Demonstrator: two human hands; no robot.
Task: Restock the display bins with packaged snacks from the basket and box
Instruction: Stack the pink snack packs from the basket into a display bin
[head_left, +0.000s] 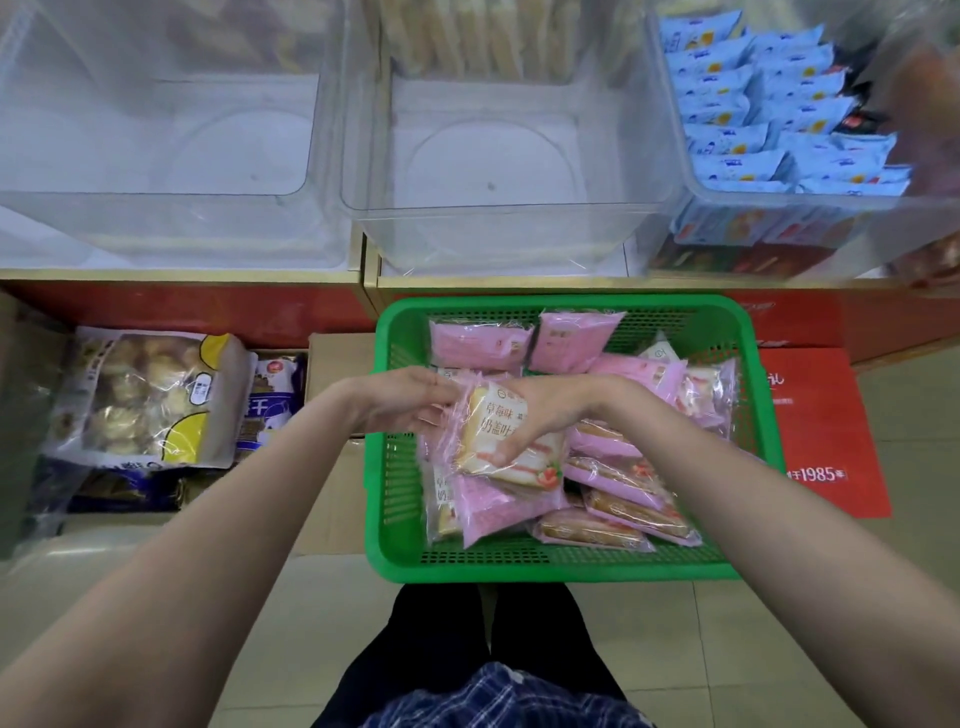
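One view only here, from the head, and it's looking forward and steeply down. Wide-angle lens, so straight edges bow toward the frame's borders. Nearest the camera, at the bottom edge, sit the person's own legs and a plaid hem; both forearms run up from the lower corners into mid-frame. Dead centre and close below is the green basket (395, 467) on the floor. Further out, across the top, the clear display bins (519, 234) are seen from above and slightly in front. The left side takes in a cardboard box (332, 499).
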